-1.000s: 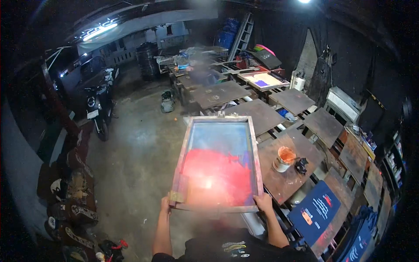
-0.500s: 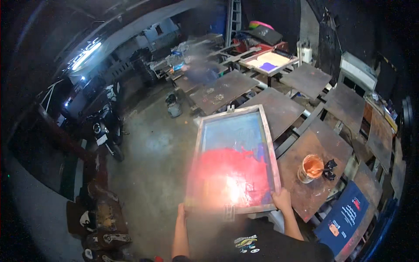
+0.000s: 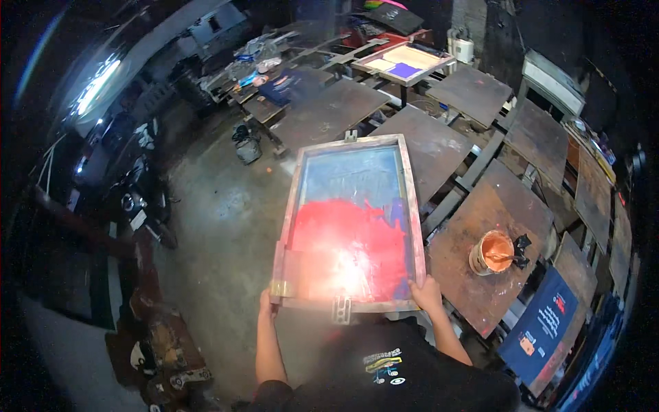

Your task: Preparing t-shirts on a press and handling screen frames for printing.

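Head view: both forearms reach up from the lower edge, well apart, elbows bent, with the frame (image 3: 412, 213) in front of the torso. Left hand (image 3: 266, 301) grips the frame's near-left corner, fingers closed on the wood, partly hidden. Right hand (image 3: 427, 295) at its near-right corner, thumb on top, other fingers mostly out of sight. Red ink (image 3: 329, 230) covers the frame's nearer mesh. Right of the frame: tub (image 3: 478, 261) of orange ink on a tabletop (image 3: 473, 302).
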`<state>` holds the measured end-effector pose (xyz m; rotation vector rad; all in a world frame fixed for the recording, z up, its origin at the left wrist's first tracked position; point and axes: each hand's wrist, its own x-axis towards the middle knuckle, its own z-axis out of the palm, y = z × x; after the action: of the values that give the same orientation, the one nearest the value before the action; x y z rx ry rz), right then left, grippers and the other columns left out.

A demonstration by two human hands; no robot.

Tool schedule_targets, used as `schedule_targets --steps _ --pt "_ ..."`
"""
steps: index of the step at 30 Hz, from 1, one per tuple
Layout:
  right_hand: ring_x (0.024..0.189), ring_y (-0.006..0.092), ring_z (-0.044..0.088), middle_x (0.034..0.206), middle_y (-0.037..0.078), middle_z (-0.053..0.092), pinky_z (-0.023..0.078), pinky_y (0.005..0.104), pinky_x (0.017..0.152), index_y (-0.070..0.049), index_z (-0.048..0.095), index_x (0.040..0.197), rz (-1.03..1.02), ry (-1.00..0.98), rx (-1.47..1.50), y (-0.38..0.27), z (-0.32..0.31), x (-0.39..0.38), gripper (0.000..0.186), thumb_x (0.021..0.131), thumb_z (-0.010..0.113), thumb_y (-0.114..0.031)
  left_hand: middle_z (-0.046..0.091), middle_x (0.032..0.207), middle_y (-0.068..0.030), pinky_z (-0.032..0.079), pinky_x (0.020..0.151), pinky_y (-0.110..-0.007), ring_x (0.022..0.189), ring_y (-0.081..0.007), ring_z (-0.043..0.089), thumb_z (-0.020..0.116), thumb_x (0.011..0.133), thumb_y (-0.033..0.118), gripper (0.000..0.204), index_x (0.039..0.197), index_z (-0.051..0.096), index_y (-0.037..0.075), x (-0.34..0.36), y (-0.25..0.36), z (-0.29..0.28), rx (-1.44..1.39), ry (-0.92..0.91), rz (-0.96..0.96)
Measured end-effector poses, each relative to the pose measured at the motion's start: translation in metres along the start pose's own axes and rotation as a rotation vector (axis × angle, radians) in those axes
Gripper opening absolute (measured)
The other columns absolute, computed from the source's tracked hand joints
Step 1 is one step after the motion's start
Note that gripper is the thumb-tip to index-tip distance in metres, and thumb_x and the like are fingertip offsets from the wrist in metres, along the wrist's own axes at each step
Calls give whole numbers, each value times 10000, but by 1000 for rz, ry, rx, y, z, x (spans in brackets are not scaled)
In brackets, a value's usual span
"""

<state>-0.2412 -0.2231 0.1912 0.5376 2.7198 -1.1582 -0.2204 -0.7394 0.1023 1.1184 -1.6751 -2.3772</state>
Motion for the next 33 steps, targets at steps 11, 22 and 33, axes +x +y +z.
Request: schedule_targets --steps 11,22,33 --pt "789 331 683 840 225 686 528 419 710 72 640 932 124 77 262 -15 92 -14 452 769 786 -323 678 847 -35 519 643 -319 728 -161 653 498 941 197 235 967 680 51 115 90 19 215 -279 -15" --pt "745 169 636 849 93 684 512 329 690 57 635 982 236 392 438 -95 157 -73 276 736 630 -67 651 764 -12 464 539 -274 623 -105 597 516 1019 353 364 929 676 39 186 175 29 330 -523 56" --pt "734 193 620 773 114 653 499 367 689 61 627 907 188 551 535 -103 178 -62 251 729 646 -115 678 820 -9 484 634 -269 696 -93 612 516 1018 386 395 993 687 31 266 186 89 275 -795 98"
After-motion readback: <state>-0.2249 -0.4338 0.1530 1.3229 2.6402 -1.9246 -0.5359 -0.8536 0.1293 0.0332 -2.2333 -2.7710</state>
